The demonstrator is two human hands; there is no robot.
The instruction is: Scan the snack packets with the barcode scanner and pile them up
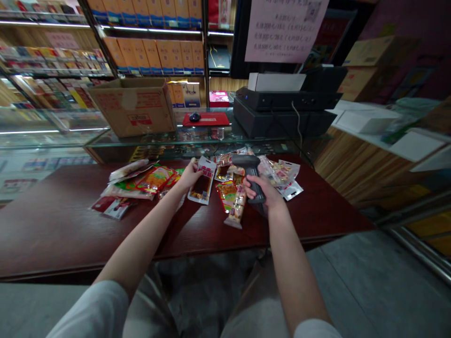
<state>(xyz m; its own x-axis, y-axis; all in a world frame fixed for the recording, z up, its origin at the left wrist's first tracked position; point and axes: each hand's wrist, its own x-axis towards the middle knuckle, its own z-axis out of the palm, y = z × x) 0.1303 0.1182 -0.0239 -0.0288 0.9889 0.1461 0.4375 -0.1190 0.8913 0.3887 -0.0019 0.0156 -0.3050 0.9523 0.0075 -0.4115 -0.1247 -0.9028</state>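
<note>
My right hand [262, 190] is wrapped round the grip of a black barcode scanner [249, 163], whose head points left over the packets. In my left hand [190, 176] is a snack packet [203, 183], white at the top with red lettering and a dark see-through lower part, held by its left edge. Below the scanner lies a clear-wrapped snack pack [237, 209], partly over a red and green snack packet [225, 193]. More packets [278, 171] lie to the right of my right hand. Left of my left hand is a pile with a bright orange-red packet [157, 178].
The dark red table [70, 225] stands before a glass counter with a cardboard box [136, 108], a mouse [194, 117] on a red mat, and a black cash drawer [268, 117]. Shelves of boxed goods [151, 54] line the back. Cartons [366, 70] are stacked at the right.
</note>
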